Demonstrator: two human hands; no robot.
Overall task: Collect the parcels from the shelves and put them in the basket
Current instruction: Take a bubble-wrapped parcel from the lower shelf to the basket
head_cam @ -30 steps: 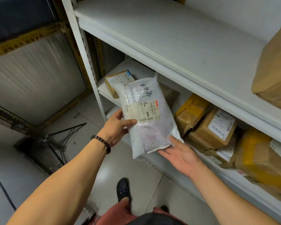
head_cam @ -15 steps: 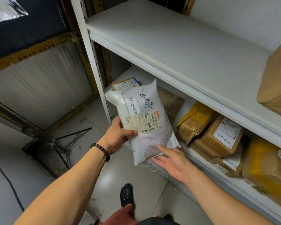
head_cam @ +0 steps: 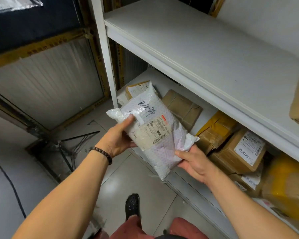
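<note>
- The white bubble-wrap parcel [head_cam: 162, 149] is up in the air, just in front of the lower shelf [head_cam: 155, 77], tilted, with its printed label [head_cam: 150, 131] facing up
- The left hand [head_cam: 116, 141] grips its upper left side, thumb laid across the front by the label, fingers hidden behind
- The right hand [head_cam: 194, 163] holds the lower right corner, thumb on top, fingers curled beneath
- Behind it on the lower shelf lie brown boxes [head_cam: 238, 152] and a parcel wrapped in yellow tape [head_cam: 216, 128]
- A bead bracelet [head_cam: 102, 153] circles the left wrist
- A black shoe [head_cam: 131, 204] stands on the tiled floor [head_cam: 128, 178] below
</note>
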